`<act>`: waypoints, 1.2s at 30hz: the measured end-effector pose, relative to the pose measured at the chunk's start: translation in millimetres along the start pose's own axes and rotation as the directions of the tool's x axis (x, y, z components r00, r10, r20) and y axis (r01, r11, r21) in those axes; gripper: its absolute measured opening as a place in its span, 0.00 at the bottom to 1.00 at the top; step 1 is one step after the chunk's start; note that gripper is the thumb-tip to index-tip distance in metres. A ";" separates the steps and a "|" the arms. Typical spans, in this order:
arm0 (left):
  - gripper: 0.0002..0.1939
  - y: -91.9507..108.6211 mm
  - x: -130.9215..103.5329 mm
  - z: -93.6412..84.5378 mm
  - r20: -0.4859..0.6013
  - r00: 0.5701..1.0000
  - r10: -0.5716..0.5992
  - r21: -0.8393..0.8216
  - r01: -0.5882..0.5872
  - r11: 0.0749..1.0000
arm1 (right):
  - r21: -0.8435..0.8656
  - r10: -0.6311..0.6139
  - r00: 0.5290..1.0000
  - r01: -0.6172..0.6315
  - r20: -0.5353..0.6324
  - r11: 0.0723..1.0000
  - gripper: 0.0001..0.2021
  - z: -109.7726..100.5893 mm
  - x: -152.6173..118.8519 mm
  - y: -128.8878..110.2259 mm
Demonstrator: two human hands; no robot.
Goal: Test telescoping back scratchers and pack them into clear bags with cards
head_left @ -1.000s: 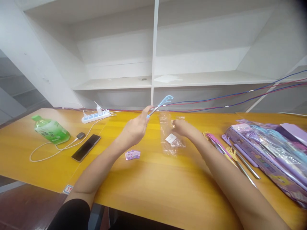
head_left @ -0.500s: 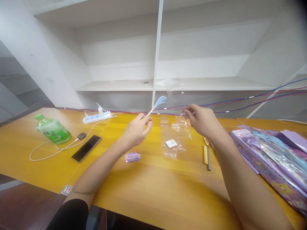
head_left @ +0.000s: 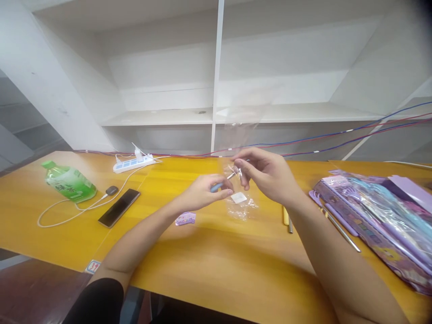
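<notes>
My left hand (head_left: 205, 191) is closed around a blue-ended stick (head_left: 217, 186), whose metal shaft points up and right toward my right hand. My right hand (head_left: 266, 173) pinches a clear plastic bag (head_left: 241, 128) that rises from its fingers in front of the shelf. The shaft's far end lies at the right fingertips; whether it is inside the bag is hard to see. Below both hands, more clear plastic lies on the table with a white square label (head_left: 239, 198). A small purple card stack (head_left: 185, 218) sits to the left of it.
A green bottle (head_left: 70, 182), an earphone case (head_left: 111, 190), a phone (head_left: 119, 207) and a power strip (head_left: 133, 164) are at the left. A yellow-handled item (head_left: 285, 216) lies beside my right forearm. Purple packages (head_left: 378, 225) and a metal-handled purple item (head_left: 342, 228) are at the right.
The blue-ended stick has been turned round, so its blue end is now in my left hand. My hands have come together, and the clear bag now stands up from my right hand.
</notes>
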State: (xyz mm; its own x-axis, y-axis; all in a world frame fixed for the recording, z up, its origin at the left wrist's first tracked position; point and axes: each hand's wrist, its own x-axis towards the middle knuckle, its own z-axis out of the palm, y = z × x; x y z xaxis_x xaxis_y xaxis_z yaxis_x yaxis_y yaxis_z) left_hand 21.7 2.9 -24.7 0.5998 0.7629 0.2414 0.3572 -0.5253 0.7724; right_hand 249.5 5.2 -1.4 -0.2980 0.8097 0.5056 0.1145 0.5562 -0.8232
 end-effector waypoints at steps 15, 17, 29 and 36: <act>0.20 0.7 -1.6 6.9 0.046 0.984 -0.174 -0.572 0.168 0.803 | -0.430 -0.139 0.960 0.022 -0.243 0.903 0.22 11.1 12.0 29.6; 0.21 2.8 -0.5 11.4 0.120 0.976 -0.183 -0.706 0.213 0.676 | -0.404 -0.141 0.946 0.012 -0.291 0.915 0.25 14.7 12.6 33.4; 0.20 -9.8 4.1 51.5 0.142 0.954 -0.265 -0.918 0.227 0.325 | -0.033 -0.098 0.901 0.092 -0.423 0.995 0.29 10.5 22.2 38.6; 0.22 -24.9 -2.4 45.6 -0.092 0.977 -0.193 -0.895 0.004 0.445 | -0.300 -0.373 0.763 0.244 -0.528 0.922 0.17 6.9 -11.3 -13.5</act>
State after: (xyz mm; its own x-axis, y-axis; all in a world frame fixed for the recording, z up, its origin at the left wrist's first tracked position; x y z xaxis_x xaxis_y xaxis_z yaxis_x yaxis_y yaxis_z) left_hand 44.0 -3.0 -71.4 0.4512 0.8813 0.1402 -0.4796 0.1070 0.8710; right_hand 244.8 -12.7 2.2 0.2303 0.5089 0.8294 0.3175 0.7664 -0.5584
